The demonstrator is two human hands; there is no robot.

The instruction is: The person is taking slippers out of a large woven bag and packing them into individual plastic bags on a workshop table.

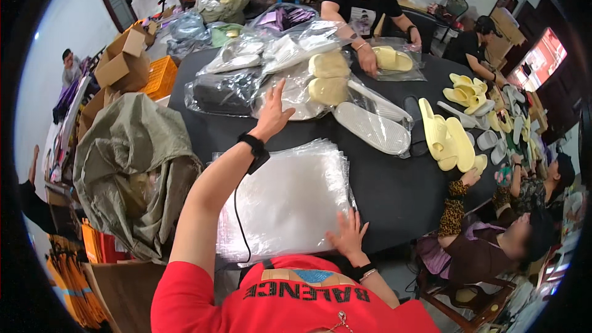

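My left hand [274,113] reaches over the table with fingers stretched out, at the near edge of a pile of bagged slippers. It holds nothing that I can see. Around it lie a dark bagged pair [223,91], a pale yellow bagged pair [328,77] and a white bagged pair [373,128]. Fingers spread, my right hand [349,234] rests at the lower right edge of a stack of transparent plastic bags [277,191]. The stack lies flat right in front of me, its edges uneven.
A large grey-green sack [132,166] stands left of the black table [394,203]. Behind it are an orange crate [160,77] and a cardboard box [123,58]. Loose yellow slippers [447,135] lie at the right. Across the table, a person handles a bagged yellow slipper pair [393,58].
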